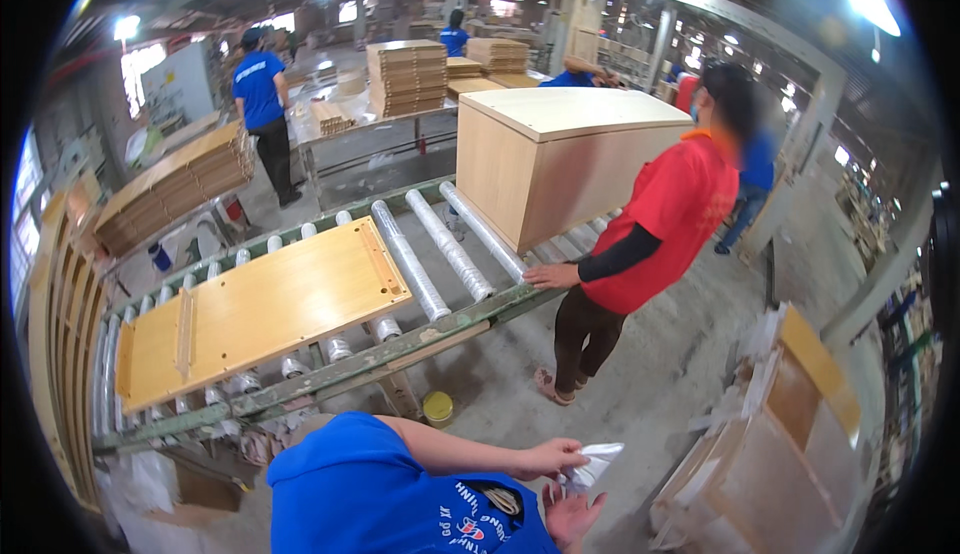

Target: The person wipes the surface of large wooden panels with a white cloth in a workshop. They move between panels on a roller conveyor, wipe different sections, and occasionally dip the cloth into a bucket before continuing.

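My left hand (553, 458) is closed in a pinch on a small clear plastic bag (598, 462), which sticks out to the right of the fingers. Just below it, my right hand (572, 516) is turned palm up with its fingers apart, close under the bag. Whether the right fingers touch the plastic, I cannot tell. What the bag holds, if anything, is too small to make out. Ahead of me, a light wooden panel (270, 304) with drilled holes and a cross strip lies flat on a roller conveyor (420, 337).
A large wooden cabinet (570, 159) sits farther along the rollers, with a person in red (665, 224) resting a hand on the conveyor rail. A yellow tub (437, 409) stands on the floor. Leaning boards (770, 424) are at right; panel stacks (407, 79) and other people stand beyond.
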{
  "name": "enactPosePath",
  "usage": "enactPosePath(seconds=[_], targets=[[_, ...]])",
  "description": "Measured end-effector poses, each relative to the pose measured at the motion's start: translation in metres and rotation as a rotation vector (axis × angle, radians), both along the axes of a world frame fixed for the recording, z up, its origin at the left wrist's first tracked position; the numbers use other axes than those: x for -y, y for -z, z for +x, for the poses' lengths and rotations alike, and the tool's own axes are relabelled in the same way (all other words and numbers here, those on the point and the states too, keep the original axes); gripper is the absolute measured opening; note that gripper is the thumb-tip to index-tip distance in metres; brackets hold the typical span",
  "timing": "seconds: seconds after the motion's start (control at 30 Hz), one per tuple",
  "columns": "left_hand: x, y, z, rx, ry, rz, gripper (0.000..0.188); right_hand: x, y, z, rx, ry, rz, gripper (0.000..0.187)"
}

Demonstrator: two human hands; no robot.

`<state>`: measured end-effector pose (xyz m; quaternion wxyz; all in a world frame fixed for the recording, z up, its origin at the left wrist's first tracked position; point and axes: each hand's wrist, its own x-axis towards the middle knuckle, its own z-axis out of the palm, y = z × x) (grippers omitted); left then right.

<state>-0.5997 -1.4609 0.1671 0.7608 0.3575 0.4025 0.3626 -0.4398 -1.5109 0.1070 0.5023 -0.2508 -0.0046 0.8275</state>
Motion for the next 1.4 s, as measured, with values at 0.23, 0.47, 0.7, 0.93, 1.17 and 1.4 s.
enactPosePath(seconds=[0.23,0.47,0.7,0.93,1.17,1.4], targets=[[-0.146,-0.008,0.077,-0.010,0.144,0.417,0.024,-0.158,-0.038,0.050,0.013,0.128,-0.086,0.068],[-0.298,-0.013,0.166,-0.229,0.441,1.016,0.026,-0.313,-0.035,0.170,-0.032,0.076,0.140,0.069],[-0.463,-0.029,0.202,-0.516,0.188,1.014,0.014,-0.447,-0.024,0.325,-0.154,0.065,0.328,0.071],[-0.544,-0.017,0.235,-0.868,0.085,0.553,0.023,-0.562,-0.009,0.422,-0.301,0.041,0.438,0.073],[-0.708,-0.001,0.269,-1.030,-0.102,0.545,0.030,-0.715,-0.009,0.443,-0.410,0.063,0.340,0.063],[-0.913,-0.029,0.348,-0.627,0.027,0.534,0.051,-0.821,0.006,0.507,-0.453,0.109,0.360,0.064]])
